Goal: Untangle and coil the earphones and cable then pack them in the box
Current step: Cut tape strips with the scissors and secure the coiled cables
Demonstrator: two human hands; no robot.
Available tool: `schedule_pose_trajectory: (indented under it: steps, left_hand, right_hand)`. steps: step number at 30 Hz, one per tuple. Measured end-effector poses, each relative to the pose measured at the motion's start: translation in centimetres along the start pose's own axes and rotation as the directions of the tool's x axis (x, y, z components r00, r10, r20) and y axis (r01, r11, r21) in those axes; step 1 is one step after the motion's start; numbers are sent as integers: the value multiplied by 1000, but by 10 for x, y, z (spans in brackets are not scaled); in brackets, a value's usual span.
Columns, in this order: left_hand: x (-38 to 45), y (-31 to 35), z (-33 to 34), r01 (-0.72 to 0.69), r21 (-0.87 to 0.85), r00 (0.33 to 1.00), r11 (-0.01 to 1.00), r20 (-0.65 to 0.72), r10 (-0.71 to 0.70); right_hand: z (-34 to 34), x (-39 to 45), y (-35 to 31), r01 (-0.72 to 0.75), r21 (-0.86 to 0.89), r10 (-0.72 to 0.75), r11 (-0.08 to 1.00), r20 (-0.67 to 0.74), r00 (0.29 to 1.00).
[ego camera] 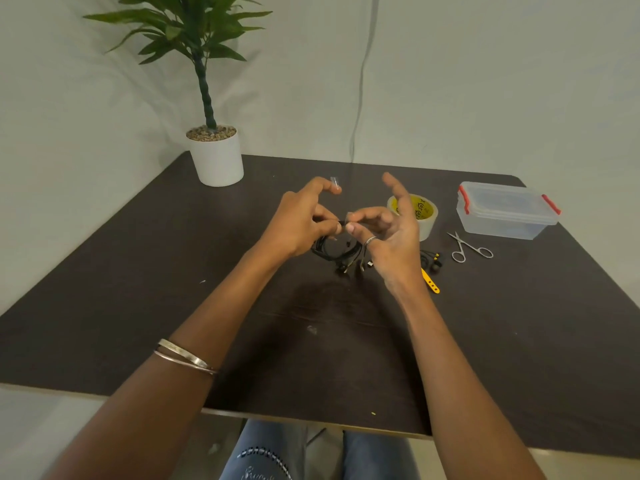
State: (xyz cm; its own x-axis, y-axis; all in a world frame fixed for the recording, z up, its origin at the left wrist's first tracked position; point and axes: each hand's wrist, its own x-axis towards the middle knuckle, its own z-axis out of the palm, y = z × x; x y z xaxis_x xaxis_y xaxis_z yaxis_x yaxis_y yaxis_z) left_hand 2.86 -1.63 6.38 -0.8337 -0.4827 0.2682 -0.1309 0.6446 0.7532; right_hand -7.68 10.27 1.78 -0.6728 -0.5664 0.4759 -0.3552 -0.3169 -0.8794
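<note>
Got my left hand [298, 225] and right hand [388, 237] both pinching the coiled black cable bundle [334, 252], held up just above the dark brown table [138, 271]. The clear plastic box with red clips [505, 211] sits shut at the table's far right, and the black-and-yellow earphones [431, 261] lie on the table between it and my right hand.

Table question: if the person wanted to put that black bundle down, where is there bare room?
The table is bare left of the hands, between the plant pot and the near edge. The right side is crowded: tape roll, scissors, box and yellow-tipped earphones sit close together.
</note>
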Motion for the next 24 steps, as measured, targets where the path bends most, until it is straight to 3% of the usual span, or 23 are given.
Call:
schedule_pose_trajectory:
  steps: [18,24]
  left_hand:
    - [-11,3,-2,-22,-33,999,999,29,23]
    - [-10,-2,0,-24,-55,1000,998,13,24]
  right_hand:
    - [7,-6,-3,-39,77,41,996,-27,999]
    - [9,-8,-1,-32,36,36,999,-106,994]
